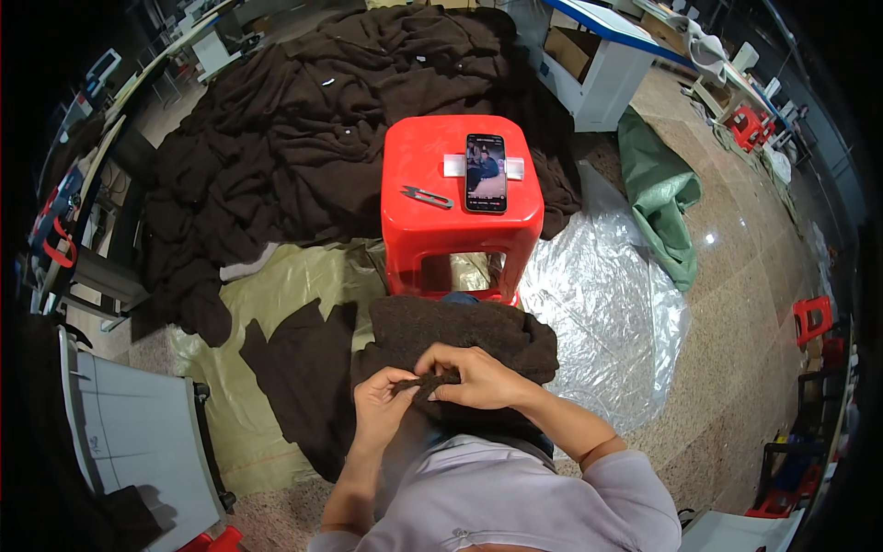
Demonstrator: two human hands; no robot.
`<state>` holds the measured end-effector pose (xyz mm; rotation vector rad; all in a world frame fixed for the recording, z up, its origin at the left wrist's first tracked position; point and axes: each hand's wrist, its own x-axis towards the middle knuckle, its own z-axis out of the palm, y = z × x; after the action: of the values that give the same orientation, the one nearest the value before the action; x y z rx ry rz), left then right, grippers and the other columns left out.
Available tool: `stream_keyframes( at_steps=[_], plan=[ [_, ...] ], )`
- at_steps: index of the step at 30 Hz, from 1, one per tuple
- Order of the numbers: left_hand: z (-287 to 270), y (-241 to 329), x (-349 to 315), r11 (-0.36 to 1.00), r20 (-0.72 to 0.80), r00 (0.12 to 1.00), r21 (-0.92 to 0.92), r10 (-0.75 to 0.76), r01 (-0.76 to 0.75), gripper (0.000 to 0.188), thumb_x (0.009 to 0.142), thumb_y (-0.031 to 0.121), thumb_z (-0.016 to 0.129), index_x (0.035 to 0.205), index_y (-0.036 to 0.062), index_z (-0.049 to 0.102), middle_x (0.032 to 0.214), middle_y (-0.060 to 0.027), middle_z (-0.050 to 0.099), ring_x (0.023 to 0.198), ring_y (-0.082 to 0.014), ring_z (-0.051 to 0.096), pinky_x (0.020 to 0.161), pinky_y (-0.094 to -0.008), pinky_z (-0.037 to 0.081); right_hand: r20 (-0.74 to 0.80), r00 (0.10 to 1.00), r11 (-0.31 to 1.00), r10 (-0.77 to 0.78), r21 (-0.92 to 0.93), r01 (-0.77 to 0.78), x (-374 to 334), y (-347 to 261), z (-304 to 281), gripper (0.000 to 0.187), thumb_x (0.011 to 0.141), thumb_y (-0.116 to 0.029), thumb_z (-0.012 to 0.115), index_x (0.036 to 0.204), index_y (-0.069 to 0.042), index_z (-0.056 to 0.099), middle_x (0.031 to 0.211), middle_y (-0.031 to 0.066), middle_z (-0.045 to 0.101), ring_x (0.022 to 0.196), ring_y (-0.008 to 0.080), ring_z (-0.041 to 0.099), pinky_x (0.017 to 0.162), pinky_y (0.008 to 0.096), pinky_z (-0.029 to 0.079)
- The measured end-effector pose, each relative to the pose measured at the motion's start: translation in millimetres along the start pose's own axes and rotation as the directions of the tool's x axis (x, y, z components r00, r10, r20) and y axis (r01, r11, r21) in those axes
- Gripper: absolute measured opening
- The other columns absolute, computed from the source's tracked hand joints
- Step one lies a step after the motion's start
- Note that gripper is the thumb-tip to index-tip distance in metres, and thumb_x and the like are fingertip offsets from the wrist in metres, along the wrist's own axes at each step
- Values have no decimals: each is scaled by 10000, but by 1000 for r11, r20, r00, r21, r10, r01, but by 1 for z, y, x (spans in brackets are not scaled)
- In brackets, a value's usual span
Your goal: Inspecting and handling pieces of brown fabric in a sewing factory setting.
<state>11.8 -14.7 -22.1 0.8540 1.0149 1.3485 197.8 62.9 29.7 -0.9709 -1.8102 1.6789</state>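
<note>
A dark brown knitted garment (460,333) lies across my lap, one sleeve-like part (303,377) hanging down to the left. My left hand (379,397) pinches a gathered edge of it between thumb and fingers. Close beside it, my right hand (474,379) grips the same edge, thumb below and fingers curled over. Just beyond my lap stands a red plastic stool (414,152). On its seat rest small thread snips (426,197) and a phone (486,175) with its screen lit, lying over a pale strip.
Behind the stool spreads a large heap of brown knitted garments (276,129). Yellowish sheeting (253,442) and clear plastic (607,313) cover the floor; a green sack (658,202) lies at right. A grey bin (138,442) stands left, a white cabinet (602,87) far right.
</note>
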Motion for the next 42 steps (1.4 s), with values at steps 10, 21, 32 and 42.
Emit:
stream_keyframes(
  at_steps=[10, 21, 32, 42],
  plan=[
    [24, -4, -7, 932, -231, 950, 341, 208, -121, 136, 846, -141, 602, 953, -57, 608, 897, -62, 636, 817, -93, 600, 767, -210, 483, -171, 963, 952, -206, -263, 157, -6, 12, 29, 163, 765, -126, 628, 726, 4, 536, 605, 199, 551, 532, 370, 579, 481, 419, 439],
    [14, -9, 5, 837, 78, 958, 471, 276, -280, 233, 863, -159, 533, 1029, -54, 658, 1012, -112, 641, 925, -153, 616, 837, -236, 480, -394, 829, 892, -396, -381, 244, -12, 41, 43, 141, 741, -34, 662, 831, -25, 555, 673, 151, 563, 580, 342, 592, 489, 391, 452],
    [16, -19, 0, 789, -37, 901, 501, 432, -357, 225, 774, -194, 537, 932, -48, 603, 887, -129, 638, 818, -196, 646, 773, -267, 509, -226, 848, 809, -479, -488, 327, -12, 35, 35, 142, 751, -56, 664, 857, -25, 574, 664, 136, 561, 572, 322, 601, 489, 385, 460],
    [6, 2, 9, 844, 57, 994, 525, 94, -110, 206, 817, -81, 625, 1011, -37, 679, 891, -66, 665, 825, -120, 611, 749, -242, 476, -324, 839, 846, -438, -463, 263, -16, 39, 26, 240, 718, 3, 682, 950, -15, 625, 811, 142, 626, 719, 319, 651, 614, 360, 516]
  ],
)
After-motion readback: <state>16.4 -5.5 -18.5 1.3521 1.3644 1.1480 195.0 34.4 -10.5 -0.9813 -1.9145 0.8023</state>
